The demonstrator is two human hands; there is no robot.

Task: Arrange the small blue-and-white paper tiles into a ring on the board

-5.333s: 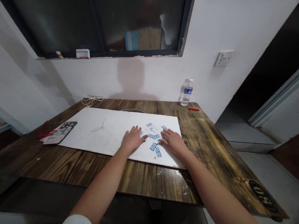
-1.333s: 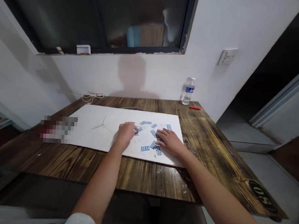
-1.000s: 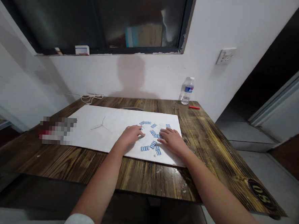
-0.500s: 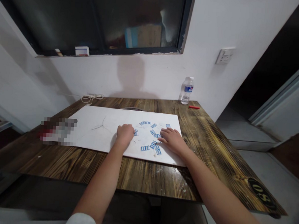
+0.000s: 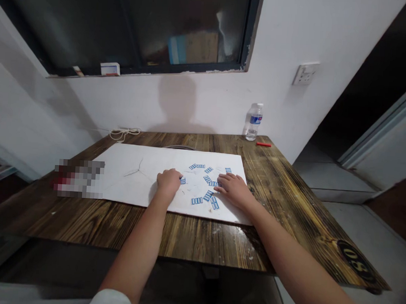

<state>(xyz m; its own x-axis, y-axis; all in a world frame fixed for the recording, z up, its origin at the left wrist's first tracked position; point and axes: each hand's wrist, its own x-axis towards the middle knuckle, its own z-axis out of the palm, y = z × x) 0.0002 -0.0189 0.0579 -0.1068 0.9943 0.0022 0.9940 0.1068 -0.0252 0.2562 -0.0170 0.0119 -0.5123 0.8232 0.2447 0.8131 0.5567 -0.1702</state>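
Observation:
A large white board (image 5: 115,183) lies across the wooden table, faint dark lines on its left half. On its right half, several small groups of blue-outlined rectangles (image 5: 197,200) form a curved pattern; I cannot tell if they are drawn or loose pieces. My left hand (image 5: 168,182) rests on the board left of the pattern, fingers curled together beside one blue-outlined group (image 5: 183,181). Something small and dark blue shows at its fingertips, too small to name. My right hand (image 5: 234,189) lies flat, fingers spread, over the pattern's right side and partly covers it.
The dark wooden table (image 5: 197,243) stands against a wall. At its back right are a plastic water bottle (image 5: 254,123) and a red pen-like stick (image 5: 264,144). A white cable (image 5: 124,132) is bundled at the back left. A blurred-out item (image 5: 79,179) overlaps the board's left end.
My left hand has shifted slightly left, and the blue-outlined group beside its fingertips now shows more fully. My right hand stays in the same place.

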